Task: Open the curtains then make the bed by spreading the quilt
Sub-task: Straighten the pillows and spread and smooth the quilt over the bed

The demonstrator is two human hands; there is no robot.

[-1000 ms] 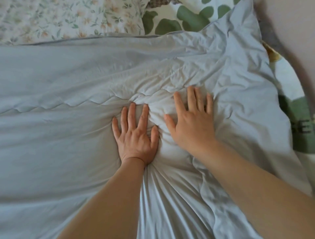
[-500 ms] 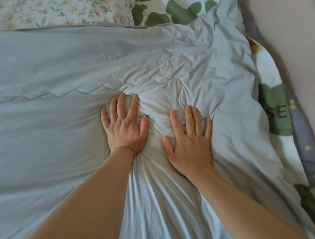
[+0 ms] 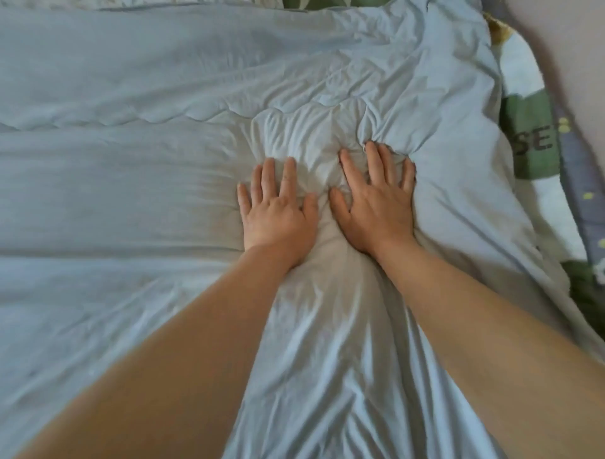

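Nearest, at 6 o'clock, two bare forearms run up from the lower edge over the pale blue quilt (image 3: 131, 203). It covers nearly the whole bed and lies under both palms. Long creases fan between the arms toward 12 o'clock.

At centre the left hand (image 3: 278, 213) and the right hand (image 3: 376, 206) lie flat on the quilt side by side, thumbs close together. Neither has a grip on anything: the fingers are straight and spread wide, only pressing.

A second ago the right hand reached further toward 12 o'clock than the left. It has since drawn back level with it, so the two now work as a pair. The cloth shows the result: a puckered mound (image 3: 314, 137) sits gathered just beyond the fingertips, and a fold is pushed up against the right little finger on its 3 o'clock side.

That reads as the spreading step well along but not finished, since this patch is bunching rather than flattening. The next stroke probably needs to run outward toward 2 o'clock, where the quilt is most rumpled.

Further off, at 3 o'clock, a strip of patterned sheet (image 3: 530, 137) lies uncovered beside the quilt's edge. At 12 o'clock only a sliver of the leaf-print pillow (image 3: 320, 3) remains, less than before. No curtains are in view.
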